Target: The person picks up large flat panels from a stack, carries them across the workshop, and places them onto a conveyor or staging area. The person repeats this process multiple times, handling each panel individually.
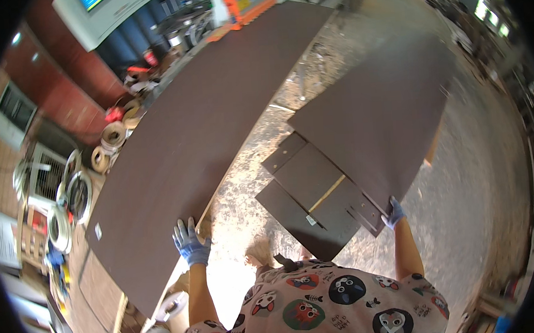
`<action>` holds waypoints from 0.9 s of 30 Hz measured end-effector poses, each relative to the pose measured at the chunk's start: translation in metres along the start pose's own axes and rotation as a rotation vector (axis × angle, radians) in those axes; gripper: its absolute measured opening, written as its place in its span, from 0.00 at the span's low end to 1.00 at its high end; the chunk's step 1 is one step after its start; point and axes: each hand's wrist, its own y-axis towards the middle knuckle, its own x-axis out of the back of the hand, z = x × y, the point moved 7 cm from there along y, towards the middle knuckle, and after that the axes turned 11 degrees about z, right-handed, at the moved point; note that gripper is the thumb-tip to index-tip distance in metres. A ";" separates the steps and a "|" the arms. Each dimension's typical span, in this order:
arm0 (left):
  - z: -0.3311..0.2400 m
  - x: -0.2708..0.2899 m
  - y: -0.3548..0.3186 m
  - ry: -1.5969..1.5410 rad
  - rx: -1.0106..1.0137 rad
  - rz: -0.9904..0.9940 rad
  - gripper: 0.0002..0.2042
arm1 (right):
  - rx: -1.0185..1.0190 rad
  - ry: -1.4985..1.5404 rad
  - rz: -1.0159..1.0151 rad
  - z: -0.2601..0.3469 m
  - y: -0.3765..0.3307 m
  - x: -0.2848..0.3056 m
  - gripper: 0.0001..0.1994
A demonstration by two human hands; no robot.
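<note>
My left hand (191, 242), in a blue glove, rests with spread fingers on the near edge of a long dark brown panel (202, 127) that runs away toward an orange-and-white machine (240, 7). My right hand (393, 213), also gloved, grips the near corner of a second large dark brown board (378, 115), which looks lifted and tilted. Below that board lies a stack of smaller dark brown boards (309, 194) on the floor.
The floor (467, 202) is covered in sawdust. Rolls of edge banding (113, 137) and coiled material (74, 195) lie along the left. More rolls (165, 309) sit near my feet. A white machine housing (102, 17) stands at the back left.
</note>
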 end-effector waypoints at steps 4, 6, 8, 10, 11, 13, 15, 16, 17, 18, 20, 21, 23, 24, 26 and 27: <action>0.026 0.004 -0.010 0.014 0.101 0.024 0.40 | -0.060 -0.073 0.024 -0.002 0.007 0.008 0.22; 0.031 0.005 -0.012 0.022 0.116 0.024 0.40 | -0.018 -0.074 0.037 -0.002 0.005 0.011 0.25; 0.033 0.006 -0.014 0.016 0.113 0.017 0.40 | -0.021 -0.073 0.010 0.000 0.000 0.004 0.29; 0.035 0.005 -0.016 0.009 0.117 0.019 0.38 | -0.009 -0.073 0.055 -0.002 -0.006 -0.001 0.30; 0.036 0.006 -0.016 0.003 0.107 0.001 0.38 | -0.002 -0.067 0.079 -0.006 -0.009 -0.001 0.30; 0.041 0.006 -0.020 -0.007 0.088 -0.037 0.38 | -0.032 -0.083 0.154 -0.022 -0.017 -0.002 0.29; 0.047 0.005 -0.021 0.005 0.096 -0.018 0.38 | -0.023 -0.048 0.138 -0.046 -0.031 -0.006 0.28; 0.048 0.005 -0.020 -0.002 0.096 -0.014 0.38 | 0.029 -0.055 0.212 -0.057 -0.037 -0.002 0.28; 0.052 0.005 -0.021 0.001 0.101 -0.007 0.38 | 0.071 -0.062 0.287 -0.069 -0.046 -0.009 0.27; 0.057 0.004 -0.020 0.003 0.104 0.000 0.39 | -0.013 -0.088 0.169 -0.085 -0.054 -0.002 0.26; 0.059 0.005 -0.016 -0.004 0.081 0.010 0.39 | 0.055 -0.074 0.231 -0.110 -0.071 0.008 0.24; 0.060 0.006 -0.014 -0.005 0.068 0.015 0.39 | 0.078 -0.069 0.296 -0.121 -0.078 0.009 0.22; 0.078 0.010 -0.021 0.006 0.090 0.050 0.40 | -0.047 -0.099 0.216 -0.152 -0.112 -0.001 0.20; 0.085 0.009 -0.022 0.015 0.086 0.065 0.40 | -0.095 -0.085 0.136 -0.165 -0.130 -0.002 0.20; 0.087 0.008 -0.018 0.011 0.076 0.153 0.42 | 0.056 -0.030 0.202 -0.189 -0.146 0.014 0.18; 0.082 0.011 -0.013 0.012 0.065 0.206 0.42 | 0.096 -0.011 0.233 -0.201 -0.143 0.030 0.17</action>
